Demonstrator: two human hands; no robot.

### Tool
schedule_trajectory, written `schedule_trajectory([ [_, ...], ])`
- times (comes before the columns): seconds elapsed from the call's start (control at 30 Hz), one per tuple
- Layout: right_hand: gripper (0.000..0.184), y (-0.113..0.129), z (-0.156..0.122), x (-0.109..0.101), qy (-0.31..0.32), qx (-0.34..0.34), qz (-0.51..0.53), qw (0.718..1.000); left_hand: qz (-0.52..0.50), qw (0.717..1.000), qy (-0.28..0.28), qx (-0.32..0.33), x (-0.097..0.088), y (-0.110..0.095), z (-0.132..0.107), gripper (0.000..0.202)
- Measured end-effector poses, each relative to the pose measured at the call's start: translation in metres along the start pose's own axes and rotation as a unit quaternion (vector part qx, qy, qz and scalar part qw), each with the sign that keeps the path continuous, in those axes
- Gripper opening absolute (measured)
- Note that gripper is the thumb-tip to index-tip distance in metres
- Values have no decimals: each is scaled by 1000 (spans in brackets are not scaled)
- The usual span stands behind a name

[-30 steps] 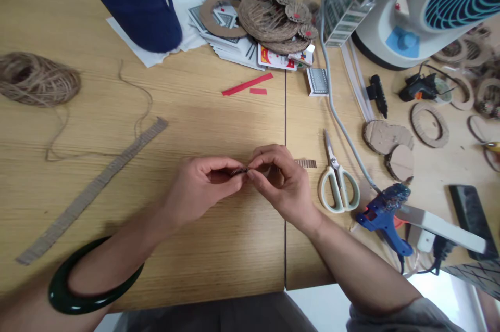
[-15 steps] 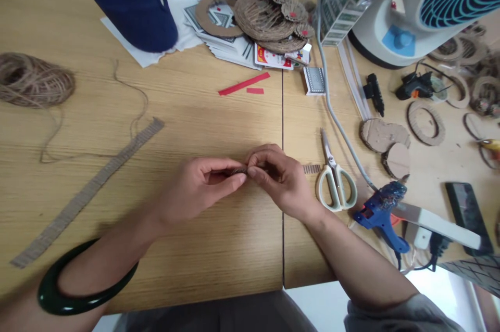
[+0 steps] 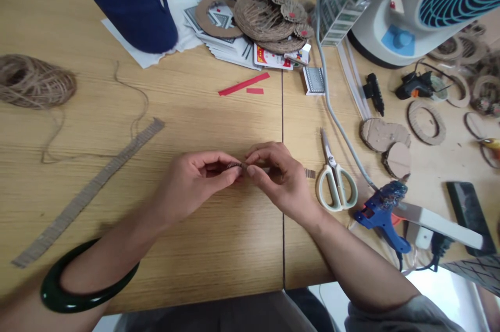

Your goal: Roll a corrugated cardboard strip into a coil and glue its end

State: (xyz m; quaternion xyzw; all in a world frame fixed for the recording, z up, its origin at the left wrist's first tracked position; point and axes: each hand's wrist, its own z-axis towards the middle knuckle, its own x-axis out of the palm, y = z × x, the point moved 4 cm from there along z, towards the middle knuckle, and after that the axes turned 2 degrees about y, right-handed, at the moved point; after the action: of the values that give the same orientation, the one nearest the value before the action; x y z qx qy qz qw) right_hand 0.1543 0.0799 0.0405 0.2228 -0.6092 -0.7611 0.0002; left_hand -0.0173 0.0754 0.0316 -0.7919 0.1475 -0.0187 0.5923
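Note:
Over the middle of the table, my left hand (image 3: 201, 178) pinches the curled end of a narrow corrugated cardboard strip (image 3: 310, 173) between thumb and fingers. My right hand (image 3: 279, 178) grips the same strip close beside it, thumb and forefinger almost touching the left fingertips. The strip runs under my right palm, which hides most of it, and its tail shows past the right side of that hand. White-handled scissors (image 3: 331, 170) lie just right of the tail. A longer cardboard strip (image 3: 89, 191) rests slantwise to the left of my left hand.
Twine (image 3: 37, 81) lies at the left, red paper strips (image 3: 244, 84) ahead. Behind are a dark blue cylinder (image 3: 128, 4) and a twine-wound disc (image 3: 263, 14) on cards. A blue glue gun (image 3: 385, 212), its grey cord, cardboard rings (image 3: 426, 123) and a fan (image 3: 390, 20) occupy the right.
The strip's tail has drawn left toward my right hand, so less of it shows and it stands apart from the scissors. My left fingertips have shifted slightly left.

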Motion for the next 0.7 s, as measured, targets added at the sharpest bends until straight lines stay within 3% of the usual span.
schedule_trajectory([
  [0.13, 8, 2, -1, 0, -9, -27, -35, 999, 0, 1000, -18, 16, -1, -3, -1, 6],
  [0.7, 11, 0, -3, 6, -6, -25, -10, 1000, 34, 999, -35, 23, 3, -2, -2, 5],
])
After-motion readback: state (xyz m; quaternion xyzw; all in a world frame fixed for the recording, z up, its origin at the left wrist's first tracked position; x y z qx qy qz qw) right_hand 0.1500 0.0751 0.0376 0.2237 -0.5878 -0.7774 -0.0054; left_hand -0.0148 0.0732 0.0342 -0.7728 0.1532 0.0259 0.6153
